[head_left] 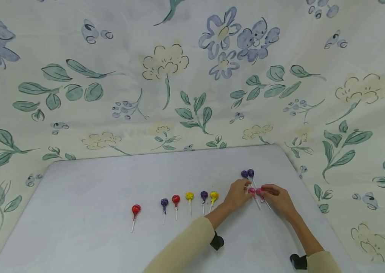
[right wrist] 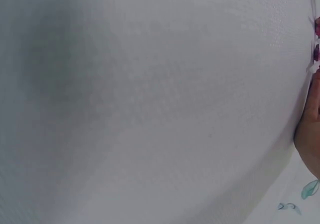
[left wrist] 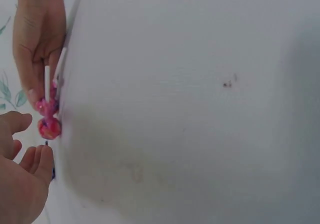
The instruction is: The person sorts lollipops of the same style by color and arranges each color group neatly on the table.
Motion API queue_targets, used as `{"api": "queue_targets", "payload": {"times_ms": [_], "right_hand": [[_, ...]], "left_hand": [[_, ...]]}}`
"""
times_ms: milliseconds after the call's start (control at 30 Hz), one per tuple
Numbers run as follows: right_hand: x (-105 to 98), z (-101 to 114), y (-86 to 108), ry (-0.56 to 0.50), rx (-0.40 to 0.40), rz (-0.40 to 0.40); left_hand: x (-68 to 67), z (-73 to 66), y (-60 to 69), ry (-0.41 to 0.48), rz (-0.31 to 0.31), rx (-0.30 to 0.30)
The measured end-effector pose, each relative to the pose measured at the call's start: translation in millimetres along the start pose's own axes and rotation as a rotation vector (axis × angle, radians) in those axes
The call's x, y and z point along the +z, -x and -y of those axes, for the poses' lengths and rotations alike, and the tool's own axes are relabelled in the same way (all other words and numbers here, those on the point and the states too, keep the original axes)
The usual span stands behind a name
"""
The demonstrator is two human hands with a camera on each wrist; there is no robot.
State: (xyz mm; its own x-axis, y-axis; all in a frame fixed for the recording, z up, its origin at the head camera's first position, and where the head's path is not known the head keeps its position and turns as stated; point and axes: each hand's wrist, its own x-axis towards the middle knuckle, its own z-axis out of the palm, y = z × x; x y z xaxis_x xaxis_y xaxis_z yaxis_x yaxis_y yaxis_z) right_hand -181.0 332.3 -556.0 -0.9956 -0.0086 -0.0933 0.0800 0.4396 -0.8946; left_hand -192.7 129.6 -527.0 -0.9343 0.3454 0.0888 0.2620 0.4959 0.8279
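Two pink-wrapped lollipops lie side by side at the right of the white table: the left pink lollipop (head_left: 252, 190) and the right pink lollipop (head_left: 259, 192). My right hand (head_left: 277, 197) pinches the right one by its head. My left hand (head_left: 237, 195) is beside the left one; in the left wrist view its thumb and fingers (left wrist: 44, 166) stand apart, with a gap to the pink head (left wrist: 49, 128). Just beyond the hands lie two purple lollipops (head_left: 250, 173), one partly hidden by my left hand. The right wrist view catches only the edge of my right hand (right wrist: 311, 119).
To the left, a loose row holds red lollipops (head_left: 176, 199), purple lollipops (head_left: 164, 203) and yellow lollipops (head_left: 189, 196), sticks toward me. One red lollipop (head_left: 135, 209) lies farther left. A flowered cloth (head_left: 127, 87) surrounds the white table (head_left: 86, 201).
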Motion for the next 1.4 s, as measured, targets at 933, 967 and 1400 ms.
{"api": "queue_targets", "payload": {"times_ms": [933, 967, 1400], "right_hand": [[26, 58, 9.4, -0.116, -0.328, -0.043], [29, 62, 10.8, -0.102, -0.331, -0.034], [70, 78, 21.0, 0.01, -0.274, 0.087]], "left_hand": [[-103.9, 10.7, 27.4, 0.04, 0.079, 0.227], [-107.4, 13.2, 29.2, 0.035, 0.079, 0.229], [-150.3, 58.3, 55.5, -0.075, 0.089, 0.17]]}}
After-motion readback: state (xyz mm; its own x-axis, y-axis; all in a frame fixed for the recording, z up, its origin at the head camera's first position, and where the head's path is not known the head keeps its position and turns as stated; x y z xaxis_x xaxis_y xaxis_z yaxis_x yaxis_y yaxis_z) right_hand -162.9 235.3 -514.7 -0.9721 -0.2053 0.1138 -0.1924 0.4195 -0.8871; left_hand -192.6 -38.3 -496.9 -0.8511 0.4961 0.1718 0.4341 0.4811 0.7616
